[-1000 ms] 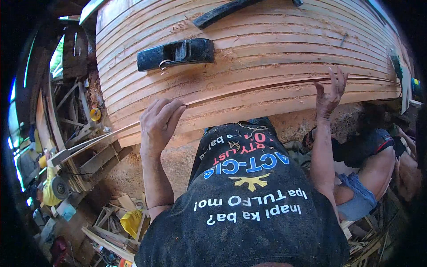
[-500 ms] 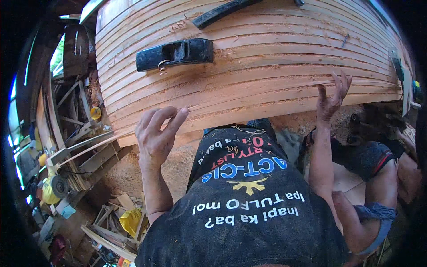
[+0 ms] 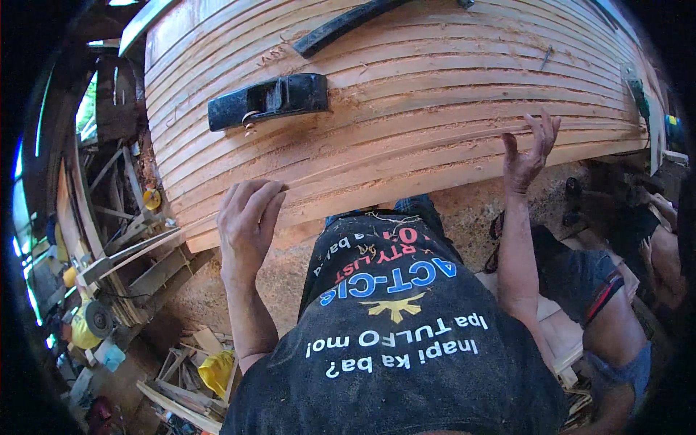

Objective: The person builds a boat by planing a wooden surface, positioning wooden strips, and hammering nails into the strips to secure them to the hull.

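A thin wooden strip [image 3: 406, 156] lies along the near part of a slatted wooden panel [image 3: 428, 80], and its left end sticks out past the panel's edge. My left hand [image 3: 248, 221] is closed over the strip, with thumb and fingertips together; the pinch itself is partly hidden. Farther right, my right hand [image 3: 531, 156] is palm up with its fingers apart, and the strip passes at the gap between thumb and fingers. A black hand plane [image 3: 270, 101] rests on the panel beyond my left hand, a curled shaving at its side.
A dark curved bar [image 3: 348, 29] lies at the panel's far side, a green tool [image 3: 638, 94] at its right end. Scrap wood and a yellow bag [image 3: 216, 373] are on the floor at lower left. Another person [image 3: 616, 312] sits close on the right.
The view has shifted, so panel and plane appear farther left and slightly lower. My left thumb and fingers have drawn closer together. My right hand stays spread.
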### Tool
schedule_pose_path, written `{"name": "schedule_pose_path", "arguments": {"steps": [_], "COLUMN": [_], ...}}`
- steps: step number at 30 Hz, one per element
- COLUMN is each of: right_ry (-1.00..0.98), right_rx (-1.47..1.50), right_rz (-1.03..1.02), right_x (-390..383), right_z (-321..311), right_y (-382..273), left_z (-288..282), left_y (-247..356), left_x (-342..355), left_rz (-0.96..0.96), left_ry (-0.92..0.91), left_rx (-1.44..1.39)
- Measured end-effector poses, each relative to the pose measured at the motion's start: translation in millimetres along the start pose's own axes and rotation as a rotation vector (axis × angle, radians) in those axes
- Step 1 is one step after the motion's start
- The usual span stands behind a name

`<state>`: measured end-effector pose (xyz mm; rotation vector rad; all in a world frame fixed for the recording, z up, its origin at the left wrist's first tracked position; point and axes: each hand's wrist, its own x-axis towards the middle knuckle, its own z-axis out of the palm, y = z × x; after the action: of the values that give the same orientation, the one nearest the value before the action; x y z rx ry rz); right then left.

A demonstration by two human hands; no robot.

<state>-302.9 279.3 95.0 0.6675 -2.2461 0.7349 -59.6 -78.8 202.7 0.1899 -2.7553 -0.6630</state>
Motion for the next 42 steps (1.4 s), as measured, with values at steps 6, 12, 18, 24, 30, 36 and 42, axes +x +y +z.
{"name": "schedule_pose_path", "arguments": {"steps": [6, 12, 18, 24, 30, 36, 42], "right_ry": [-0.003, -0.124, -0.194, -0.364, -0.472, -0.372, -0.487], "right_rx": [-0.017, -0.144, -0.047, 0.028, -0.032, 0.097, 0.206], "right_rz": [-0.008, -0.026, -0.087, -0.139, -0.156, -0.169, -0.077], "right_x": [-1, -1, 1, 12, 19, 20, 31], "right_z": [-1, -4, -1, -1, -1, 3, 1], "right_y": [3, -1, 4, 12, 9, 4, 7], "left_z": [10, 33, 38, 49, 55, 58, 59], "left_y": [-10, -32, -48, -65, -67, -63, -57], "left_x": [4, 4, -2, -14, -11, -9, -2], "left_rz": [-0.101, -0.103, -0.042, 0.024, 0.097, 0.129, 0.099], "left_ry": [-0.058, -0.03, -0.028, -0.068, 0.012, 0.009, -0.032], "left_rx": [-0.124, -0.155, -0.129, -0.165, -0.001, 0.055, 0.051]}}
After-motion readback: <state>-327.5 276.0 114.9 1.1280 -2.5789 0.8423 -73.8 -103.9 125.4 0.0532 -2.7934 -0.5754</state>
